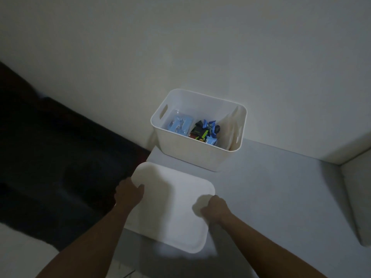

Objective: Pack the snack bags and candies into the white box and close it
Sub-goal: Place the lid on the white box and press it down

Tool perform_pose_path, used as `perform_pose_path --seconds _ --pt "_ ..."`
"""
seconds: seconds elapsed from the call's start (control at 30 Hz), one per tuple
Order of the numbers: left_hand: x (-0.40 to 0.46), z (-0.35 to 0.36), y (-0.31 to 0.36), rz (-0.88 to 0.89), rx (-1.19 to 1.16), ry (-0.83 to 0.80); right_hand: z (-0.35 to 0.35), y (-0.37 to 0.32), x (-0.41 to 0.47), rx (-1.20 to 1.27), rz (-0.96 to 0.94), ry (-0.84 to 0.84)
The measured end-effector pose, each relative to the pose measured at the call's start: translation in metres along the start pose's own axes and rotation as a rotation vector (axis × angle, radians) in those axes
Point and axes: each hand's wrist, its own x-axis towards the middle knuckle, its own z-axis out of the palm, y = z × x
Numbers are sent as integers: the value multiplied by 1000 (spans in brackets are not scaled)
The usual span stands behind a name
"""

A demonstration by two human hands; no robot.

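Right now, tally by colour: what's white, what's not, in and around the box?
White box: 1
White lid, gripped by left hand and right hand: 1
Pale bag in box: 1
Light blue pack: 1
Dark and blue wrappers: a pile, count unclear
Total: 4 plus the pile

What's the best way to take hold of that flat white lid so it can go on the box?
Probably by its two opposite long edges, one hand from each side, as the left hand and right hand grip it now. The lid is wide, thin and flat, so a two-sided hold should keep it level for lowering onto the open white box beyond it.
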Motion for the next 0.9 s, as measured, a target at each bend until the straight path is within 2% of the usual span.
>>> perform_pose_path --seconds 0.17,0.43,0.6,0.8,0.9 --pt "5 7 -15 -87 -45 -107 14 -5 -2 129 54 66" --pt "5 -2 -8 -203 -105 8 15 -1 -1 583 227 189" --pt "7 -15 -12 -275 -199 177 10 -9 -10 621 127 241" --pt "16 -52 2 -381 -349 396 -10 -35 -36 622 -111 331" --pt "24 -73 17 -329 -441 471 -32 -50 -45 628 -223 410"
